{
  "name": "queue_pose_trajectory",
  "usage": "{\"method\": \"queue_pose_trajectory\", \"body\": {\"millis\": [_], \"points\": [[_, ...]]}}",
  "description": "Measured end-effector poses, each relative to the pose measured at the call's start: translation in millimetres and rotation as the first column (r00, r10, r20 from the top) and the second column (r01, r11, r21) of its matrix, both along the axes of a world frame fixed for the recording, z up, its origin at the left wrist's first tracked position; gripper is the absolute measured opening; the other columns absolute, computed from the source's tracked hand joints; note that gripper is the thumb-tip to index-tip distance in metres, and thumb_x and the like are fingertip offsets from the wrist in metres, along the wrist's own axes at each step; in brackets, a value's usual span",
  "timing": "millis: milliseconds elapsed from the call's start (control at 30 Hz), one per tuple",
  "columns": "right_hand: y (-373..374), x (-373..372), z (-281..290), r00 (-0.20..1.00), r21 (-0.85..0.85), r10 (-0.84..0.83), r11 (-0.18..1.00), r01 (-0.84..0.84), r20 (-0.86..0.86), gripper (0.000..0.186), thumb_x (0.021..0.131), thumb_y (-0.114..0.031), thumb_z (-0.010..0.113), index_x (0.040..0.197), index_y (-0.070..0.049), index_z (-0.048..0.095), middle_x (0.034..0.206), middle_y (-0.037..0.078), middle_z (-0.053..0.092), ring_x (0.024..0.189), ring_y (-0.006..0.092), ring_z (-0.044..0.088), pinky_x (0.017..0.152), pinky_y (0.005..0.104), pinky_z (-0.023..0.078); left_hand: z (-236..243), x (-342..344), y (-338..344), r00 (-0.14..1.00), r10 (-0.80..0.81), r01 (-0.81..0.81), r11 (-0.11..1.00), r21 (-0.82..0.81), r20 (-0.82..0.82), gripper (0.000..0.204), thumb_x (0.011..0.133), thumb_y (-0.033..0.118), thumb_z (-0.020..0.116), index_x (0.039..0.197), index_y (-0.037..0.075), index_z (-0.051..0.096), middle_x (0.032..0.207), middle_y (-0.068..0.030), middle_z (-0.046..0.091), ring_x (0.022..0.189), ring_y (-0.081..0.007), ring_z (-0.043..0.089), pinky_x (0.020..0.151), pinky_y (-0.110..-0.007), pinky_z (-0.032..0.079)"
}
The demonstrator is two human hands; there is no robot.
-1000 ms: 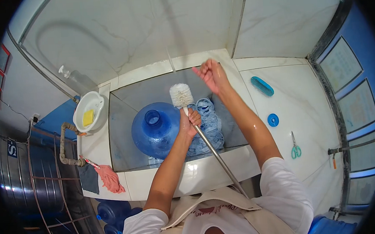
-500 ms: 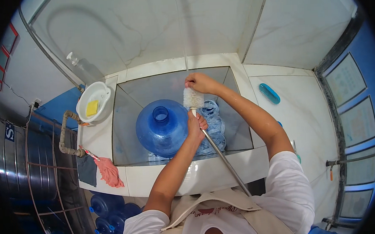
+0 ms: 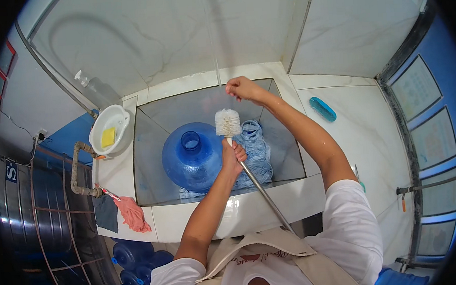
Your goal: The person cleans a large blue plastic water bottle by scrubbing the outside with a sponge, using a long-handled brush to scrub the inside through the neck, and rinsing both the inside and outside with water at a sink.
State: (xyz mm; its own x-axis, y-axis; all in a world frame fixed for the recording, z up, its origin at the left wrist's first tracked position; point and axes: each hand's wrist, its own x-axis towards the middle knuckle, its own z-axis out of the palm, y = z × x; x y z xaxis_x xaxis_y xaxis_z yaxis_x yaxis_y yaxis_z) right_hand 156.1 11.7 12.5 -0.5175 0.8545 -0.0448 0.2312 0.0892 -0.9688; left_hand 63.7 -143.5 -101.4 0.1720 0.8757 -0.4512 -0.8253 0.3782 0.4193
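White-tiled counter (image 3: 366, 130): the left hand (image 3: 233, 155) clasps a white-bristled, metal-handled brush (image 3: 228, 123); the right hand (image 3: 243, 88) half-curls, contents unclear. Likely step: bristle-tending; next calls for steady handle support.

A yellow sponge (image 3: 108, 137) lies in a white basin (image 3: 123, 131).

the left hand (image 3: 232, 155) is clenched, while the right hand (image 3: 242, 88) hovers farther forward, curled loosely inward.

Bright light throws soft shadows on the wall (image 3: 173, 34); dark edges bend, perhaps blurred
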Motion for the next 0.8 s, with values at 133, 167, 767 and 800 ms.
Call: {"method": "queue_pose_trajectory", "body": {"millis": [133, 167, 767, 800], "points": [[24, 21, 14, 0.896, 0.689, -0.337, 0.723, 0.048, 0.291, 0.016, 0.078, -0.012, 0.047, 0.079, 0.002, 0.055, 0.068, 0.018, 0.056, 0.065, 0.0314, 0.054, 0.059, 0.0351, 0.044, 6, 1, 0, 0.999, 0.007, -0.007, 1.000, -0.005, -0.033, 0.037, 0.083, 0.041, 0.035, 0.057, 0.015, 0.032, 0.044, 0.0033, 0.024, 0.033, -0.0076, 0.022, 0.030, -0.021, 0.019], [24, 17, 28, 0.899, 0.676, -0.315, 0.736, 0.029, 0.305, 0.016, 0.078, -0.012, 0.047, 0.080, 0.002, 0.055, 0.072, 0.020, 0.056, 0.067, 0.0340, 0.054, 0.061, 0.0365, 0.044, 1, -7, -1, 0.999, 0.031, -0.032, 0.999, -0.030, -0.038, 0.037, 0.083, 0.041, 0.035, 0.057, 0.015, 0.032, 0.044, 0.0032, 0.024, 0.033, -0.0076, 0.022, 0.030, -0.022, 0.019], [27, -45, -37, 0.959, -0.345, -0.057, 0.926, 0.155, 0.278, 0.029, 0.071, -0.010, 0.051, 0.099, -0.007, 0.059, 0.108, 0.016, 0.052, 0.097, 0.0255, 0.051, 0.064, 0.0410, 0.047, -3, -4, -23, 0.991, 0.096, -0.107, 0.987, -0.123, -0.093, 0.037, 0.084, 0.042, 0.035, 0.059, 0.015, 0.033, 0.047, 0.0028, 0.025, 0.036, -0.0074, 0.024, 0.031, -0.021, 0.020], [27, -45, -38, 0.961, -0.311, -0.057, 0.939, 0.143, 0.270, 0.028, 0.071, -0.010, 0.051, 0.097, -0.006, 0.060, 0.103, 0.016, 0.055, 0.092, 0.0248, 0.054, 0.064, 0.0405, 0.047, -1, -4, -24, 0.990, 0.102, -0.115, 0.985, -0.132, -0.101, 0.038, 0.084, 0.044, 0.035, 0.060, 0.015, 0.033, 0.047, 0.0028, 0.025, 0.036, -0.0075, 0.024, 0.032, -0.021, 0.020]]}}
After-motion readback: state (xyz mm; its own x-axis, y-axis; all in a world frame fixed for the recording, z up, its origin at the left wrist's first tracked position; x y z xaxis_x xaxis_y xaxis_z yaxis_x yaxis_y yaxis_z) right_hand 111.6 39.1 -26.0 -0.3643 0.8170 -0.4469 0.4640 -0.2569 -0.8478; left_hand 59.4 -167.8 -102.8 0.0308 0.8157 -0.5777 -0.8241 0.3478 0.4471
